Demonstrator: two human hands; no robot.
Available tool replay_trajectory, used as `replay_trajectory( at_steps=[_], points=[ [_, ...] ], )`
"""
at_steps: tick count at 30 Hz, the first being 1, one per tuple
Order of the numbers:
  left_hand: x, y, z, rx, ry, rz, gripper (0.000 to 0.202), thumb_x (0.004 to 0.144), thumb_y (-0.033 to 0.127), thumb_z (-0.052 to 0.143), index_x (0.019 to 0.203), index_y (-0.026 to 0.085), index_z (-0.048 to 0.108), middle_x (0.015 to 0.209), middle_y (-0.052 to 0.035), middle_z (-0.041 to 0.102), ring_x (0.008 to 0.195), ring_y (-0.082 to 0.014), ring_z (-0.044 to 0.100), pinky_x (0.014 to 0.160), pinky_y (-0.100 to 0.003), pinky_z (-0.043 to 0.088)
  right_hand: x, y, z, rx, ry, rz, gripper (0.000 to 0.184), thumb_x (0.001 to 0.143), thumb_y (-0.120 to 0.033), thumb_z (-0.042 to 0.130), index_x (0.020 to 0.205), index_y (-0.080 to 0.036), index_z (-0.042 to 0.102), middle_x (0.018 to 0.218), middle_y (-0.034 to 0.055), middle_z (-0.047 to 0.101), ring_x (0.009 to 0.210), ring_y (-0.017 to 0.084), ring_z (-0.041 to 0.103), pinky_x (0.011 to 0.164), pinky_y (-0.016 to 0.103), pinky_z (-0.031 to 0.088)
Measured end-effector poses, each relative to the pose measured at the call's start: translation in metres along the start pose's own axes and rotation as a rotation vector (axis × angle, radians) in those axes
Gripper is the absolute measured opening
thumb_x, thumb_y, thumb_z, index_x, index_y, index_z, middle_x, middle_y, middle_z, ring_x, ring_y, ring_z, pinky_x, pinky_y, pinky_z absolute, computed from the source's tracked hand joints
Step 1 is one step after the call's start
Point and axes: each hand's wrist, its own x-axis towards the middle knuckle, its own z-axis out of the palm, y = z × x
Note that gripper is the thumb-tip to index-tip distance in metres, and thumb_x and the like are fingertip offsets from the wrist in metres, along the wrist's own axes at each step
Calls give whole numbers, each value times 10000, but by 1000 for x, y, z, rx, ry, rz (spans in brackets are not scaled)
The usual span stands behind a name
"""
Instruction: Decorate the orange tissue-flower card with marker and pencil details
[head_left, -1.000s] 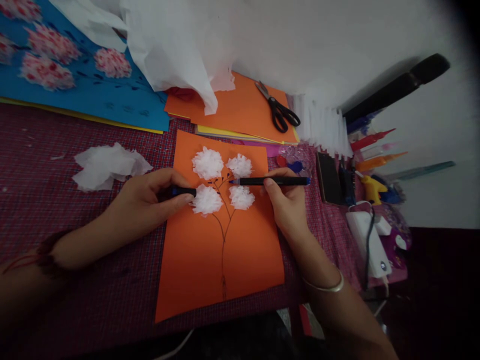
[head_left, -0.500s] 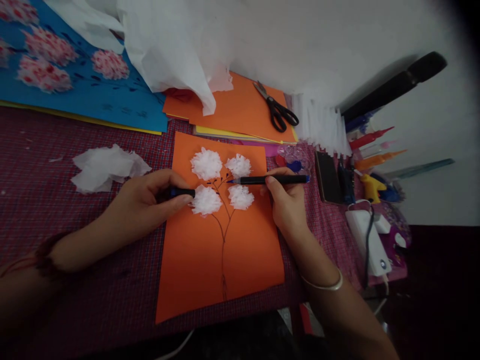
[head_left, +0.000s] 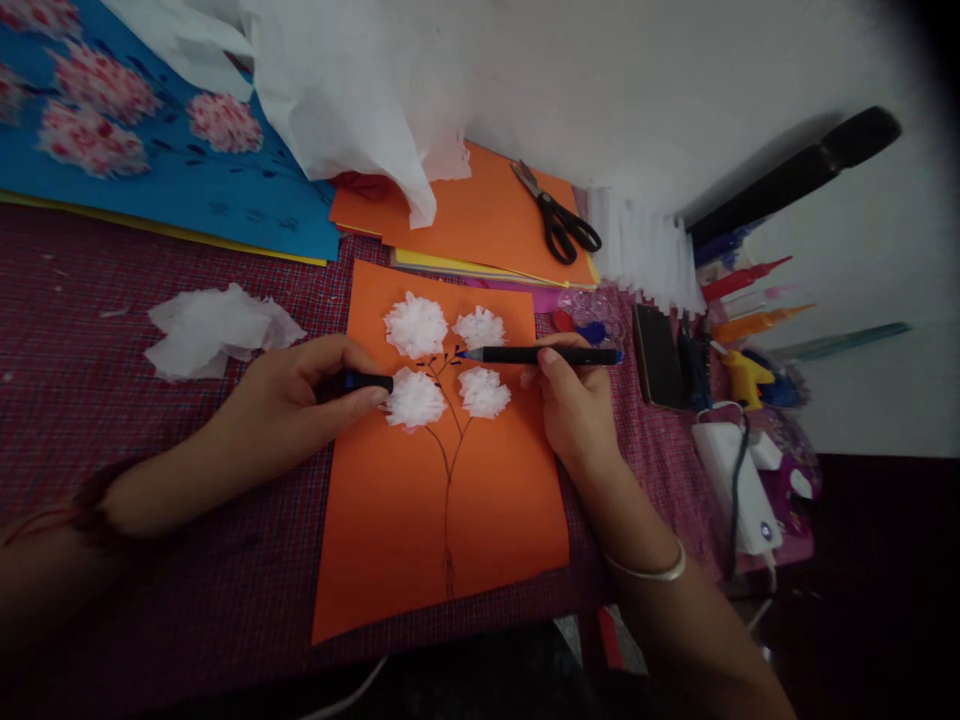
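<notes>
My right hand (head_left: 577,410) is closed around a black brush pen (head_left: 517,355) with a blue tip, which points left onto an orange sheet (head_left: 390,540). The tip is at small dark blue leaf marks between white tissue-paper flowers, such as the upper left flower (head_left: 415,325) and the lower right flower (head_left: 484,392). Thin drawn stems (head_left: 448,500) run down the sheet. Between thumb and fingers, my left hand (head_left: 300,390) pinches a dark pen cap (head_left: 369,382) beside the lower left flower (head_left: 415,398), over the sheet's left edge.
White tissue pieces (head_left: 214,330) lie left of the sheet. Behind are a blue picture with pink flowers (head_left: 292,190), orange paper (head_left: 480,220) and black-handled scissors (head_left: 559,225). On the right are a phone (head_left: 660,355), a yellow glue gun (head_left: 746,378) and a white power strip (head_left: 735,490).
The pen tip has shifted slightly up and left among the blue marks. My left hand keeps its hold on the cap, and the view has moved a little.
</notes>
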Motion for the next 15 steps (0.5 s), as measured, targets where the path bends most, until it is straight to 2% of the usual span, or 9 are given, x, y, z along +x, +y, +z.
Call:
replay_trajectory(
  at_steps=[5, 11, 15],
  points=[
    [-1, -2, 1, -28, 11, 4, 99, 824, 293, 675, 887, 223, 705, 806, 40, 726, 705, -120, 659, 621, -200, 482, 3, -2, -6, 54, 35, -5, 126, 856, -361, 684, 900, -259, 624, 619, -58, 585, 558, 117, 576, 590, 265, 481],
    [0, 1, 1, 0, 32, 4, 99, 798, 292, 680, 855, 216, 710, 792, 28, 733, 703, -125, 666, 615, -202, 485, -9, -6, -2, 27, -61, -43, 152, 891, -387, 658, 997, -282, 683, 658, -32, 609, 632, 165, 640, 662, 335, 548],
    [0, 0, 1, -13, 25, -3, 113, 801, 303, 691, 871, 216, 704, 816, 25, 733, 723, -130, 670, 637, -209, 497, -14, -2, -1, -12, -84, -73, 124, 864, -363, 716, 947, -278, 677, 766, -25, 643, 680, 149, 639, 684, 318, 531]
  ],
)
